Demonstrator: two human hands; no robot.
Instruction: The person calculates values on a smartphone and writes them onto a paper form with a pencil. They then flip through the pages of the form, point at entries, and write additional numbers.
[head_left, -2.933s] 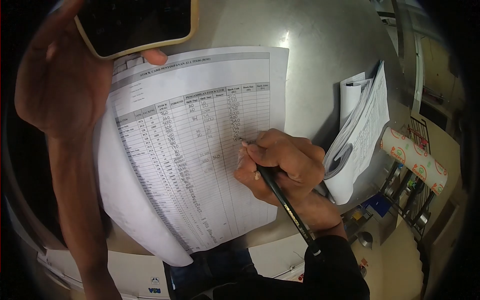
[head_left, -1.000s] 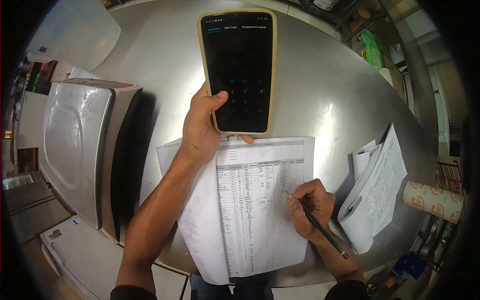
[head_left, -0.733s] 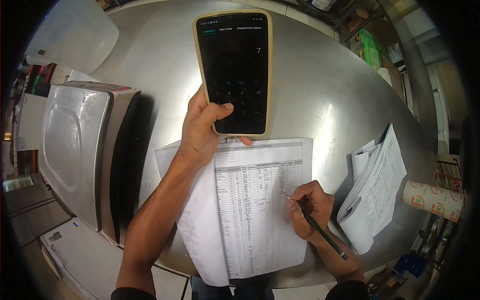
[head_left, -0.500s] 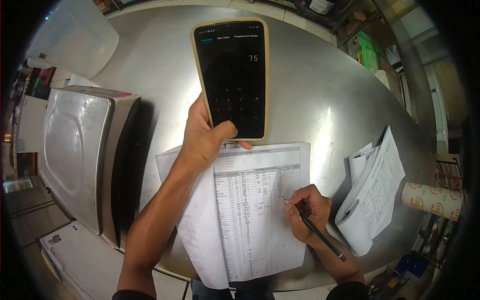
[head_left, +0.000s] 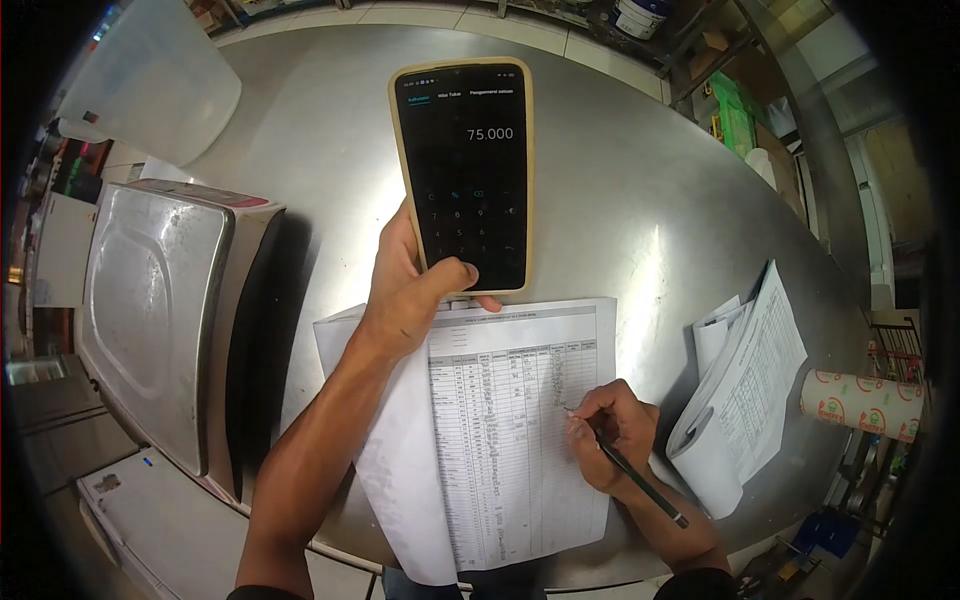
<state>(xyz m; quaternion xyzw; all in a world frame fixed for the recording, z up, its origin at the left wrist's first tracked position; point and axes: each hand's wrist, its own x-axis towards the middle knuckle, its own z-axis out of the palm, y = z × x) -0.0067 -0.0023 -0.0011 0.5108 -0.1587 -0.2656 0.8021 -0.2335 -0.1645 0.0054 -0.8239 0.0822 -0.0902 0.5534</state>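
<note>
A phone (head_left: 465, 150) in a pale case shows a calculator reading 75.000. My left hand (head_left: 410, 285) is closed around its lower end, the thumb on the lower screen. Below it, a printed table sheet (head_left: 510, 450) with handwritten entries lies on the metal table (head_left: 600, 130), its left side covered by a folded-back page (head_left: 400, 460). My right hand (head_left: 615, 430) pinches a dark pencil (head_left: 645, 483), the tip at the written column on the right part of the sheet.
On the left stand a metal-topped scale (head_left: 155, 310) and a translucent tub (head_left: 170, 80). Right of the sheet lies a folded stack of papers (head_left: 740, 400), with a printed roll (head_left: 862, 402) beyond it at the table's edge.
The calculator display has changed from 75 to 75.000. The phone and my left hand sit slightly lower in view, and my right hand with the pencil is slightly lower too.
</note>
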